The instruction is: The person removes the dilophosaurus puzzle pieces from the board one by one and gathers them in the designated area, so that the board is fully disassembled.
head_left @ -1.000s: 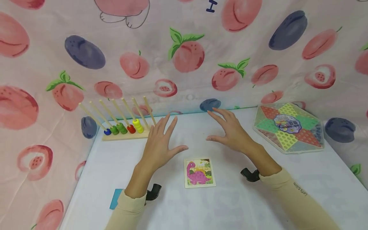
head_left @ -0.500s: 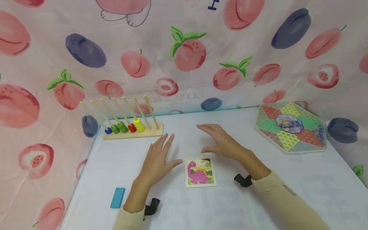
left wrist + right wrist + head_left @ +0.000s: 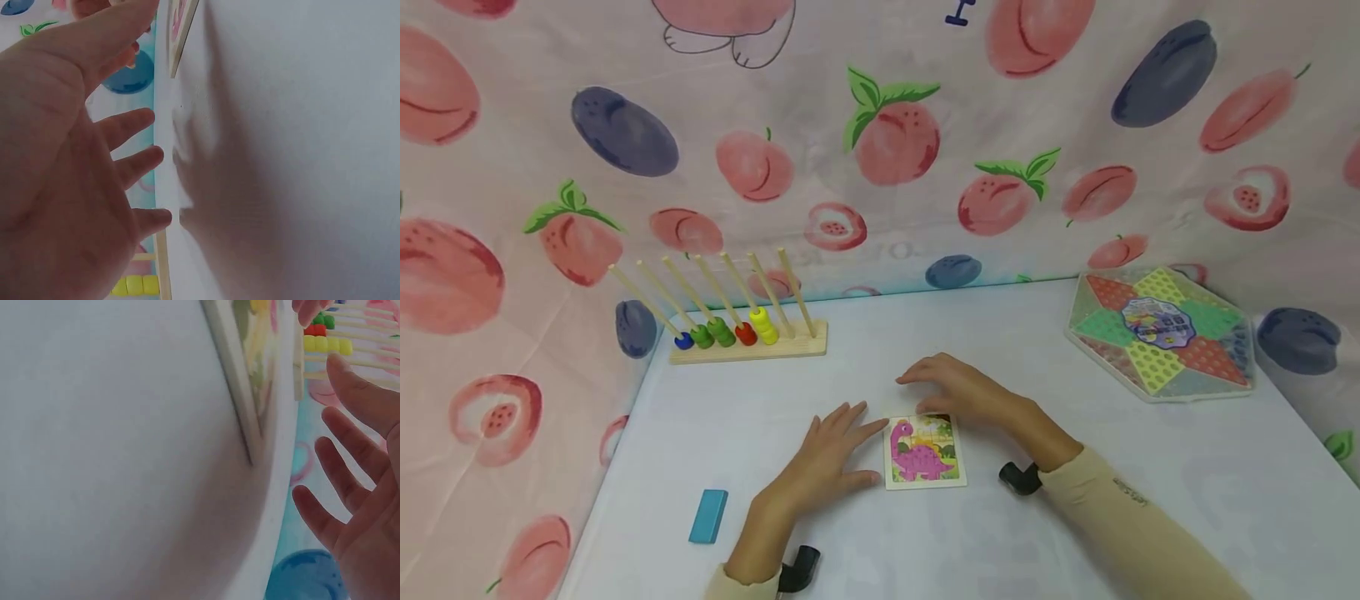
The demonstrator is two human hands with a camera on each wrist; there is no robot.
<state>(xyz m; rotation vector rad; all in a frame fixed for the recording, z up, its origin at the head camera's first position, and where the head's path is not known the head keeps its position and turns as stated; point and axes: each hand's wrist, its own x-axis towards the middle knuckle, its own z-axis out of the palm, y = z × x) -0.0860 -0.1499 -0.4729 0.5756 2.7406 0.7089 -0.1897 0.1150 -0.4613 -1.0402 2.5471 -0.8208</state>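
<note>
A small square jigsaw puzzle with a pink dinosaur in a pale wooden frame lies flat on the white table. At its left edge is my left hand, fingers spread and thumb tip near the frame. My right hand hovers at the puzzle's top right corner, its fingers gently bent and holding nothing. In the left wrist view the palm and spread fingers show above their shadow, with a corner of the puzzle at the top. The right wrist view has the puzzle's frame beside the spread fingers.
A wooden bead counter with upright pegs and coloured beads stands at the back left. A blue block lies at the front left. A hexagonal star-patterned game box rests at the back right. Fruit-printed cloth hangs behind the table.
Both hands have come down and closer to the puzzle, the left one forward of its edge, the right one leftward to its top corner. The puzzle has stayed in place.
</note>
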